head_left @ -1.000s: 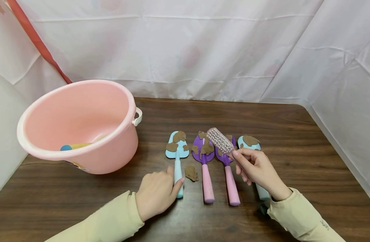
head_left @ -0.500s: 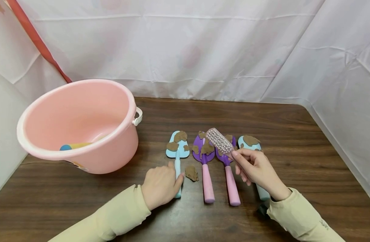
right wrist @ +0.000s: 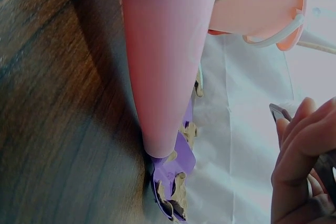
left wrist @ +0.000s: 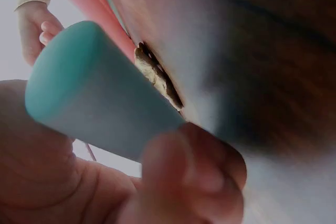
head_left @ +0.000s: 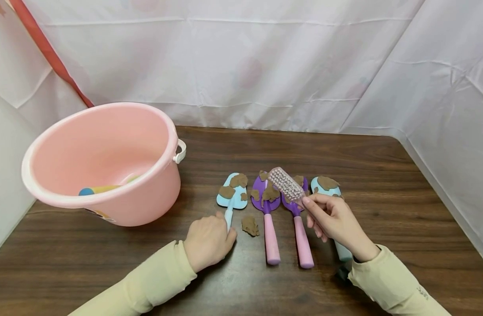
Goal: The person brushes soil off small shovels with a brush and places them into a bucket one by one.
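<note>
My left hand (head_left: 209, 240) grips the handle of a light blue toy shovel (head_left: 229, 202), whose blade carries brown clay-like pieces. In the left wrist view the fingers curl round the shovel's teal-ended handle (left wrist: 105, 98). My right hand (head_left: 336, 219) pinches a small translucent brush (head_left: 287, 184), bristles facing up, above the purple shovels. Beneath it lie a purple shovel with a pink handle (head_left: 271, 239) and a second purple shovel (head_left: 303, 243), both with brown pieces on their blades. Another light blue shovel (head_left: 324, 186) is partly hidden by the right hand.
A large pink bucket (head_left: 158, 193) with a white handle clip stands at the left, a yellow-and-blue item (head_left: 97, 190) inside. One loose brown piece (head_left: 250, 225) lies on the wooden table (head_left: 288, 149). A dark object (head_left: 342, 273) sits by the right sleeve. White curtains surround the back.
My left hand has closed further round the blue shovel's handle, and the shovel has tilted, its blade shifting slightly right. The right hand and the brush stay almost still.
</note>
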The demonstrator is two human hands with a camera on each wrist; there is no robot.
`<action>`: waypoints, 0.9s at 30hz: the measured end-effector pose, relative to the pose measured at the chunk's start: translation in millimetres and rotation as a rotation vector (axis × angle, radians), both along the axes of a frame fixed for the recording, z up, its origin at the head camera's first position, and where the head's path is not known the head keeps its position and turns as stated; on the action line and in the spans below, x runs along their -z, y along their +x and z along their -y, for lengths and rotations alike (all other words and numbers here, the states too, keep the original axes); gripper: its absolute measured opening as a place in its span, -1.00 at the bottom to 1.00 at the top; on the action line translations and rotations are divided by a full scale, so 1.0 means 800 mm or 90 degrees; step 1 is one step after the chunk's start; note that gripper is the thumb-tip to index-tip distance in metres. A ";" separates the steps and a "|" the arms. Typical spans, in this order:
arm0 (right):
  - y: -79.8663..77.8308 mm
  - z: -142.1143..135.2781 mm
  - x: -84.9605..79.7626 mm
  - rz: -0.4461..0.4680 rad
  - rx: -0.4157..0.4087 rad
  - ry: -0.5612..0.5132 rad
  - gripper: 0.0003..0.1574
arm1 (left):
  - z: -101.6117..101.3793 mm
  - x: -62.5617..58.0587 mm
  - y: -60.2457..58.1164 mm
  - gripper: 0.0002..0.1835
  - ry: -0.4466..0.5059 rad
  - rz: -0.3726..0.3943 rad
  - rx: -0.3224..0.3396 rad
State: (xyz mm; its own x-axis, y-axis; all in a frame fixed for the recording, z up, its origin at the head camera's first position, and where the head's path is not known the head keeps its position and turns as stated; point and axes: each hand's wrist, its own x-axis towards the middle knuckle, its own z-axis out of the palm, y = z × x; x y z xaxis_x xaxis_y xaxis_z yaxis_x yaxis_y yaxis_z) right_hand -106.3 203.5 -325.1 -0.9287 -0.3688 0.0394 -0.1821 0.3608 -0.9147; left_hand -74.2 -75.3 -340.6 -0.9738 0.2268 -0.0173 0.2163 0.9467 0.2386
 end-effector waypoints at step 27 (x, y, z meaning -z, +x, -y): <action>0.001 0.005 0.000 0.000 -0.005 -0.006 -0.63 | 0.004 -0.039 0.001 -0.79 0.090 0.071 -0.037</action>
State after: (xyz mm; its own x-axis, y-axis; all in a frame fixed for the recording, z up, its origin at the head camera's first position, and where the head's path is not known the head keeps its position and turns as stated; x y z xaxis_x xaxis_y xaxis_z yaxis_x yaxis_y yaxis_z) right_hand -105.2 199.8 -325.1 -0.9256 -0.3763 0.0420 -0.1845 0.3512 -0.9180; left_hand -73.8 -78.8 -309.4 -0.9791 0.1781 -0.0977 0.1271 0.9122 0.3896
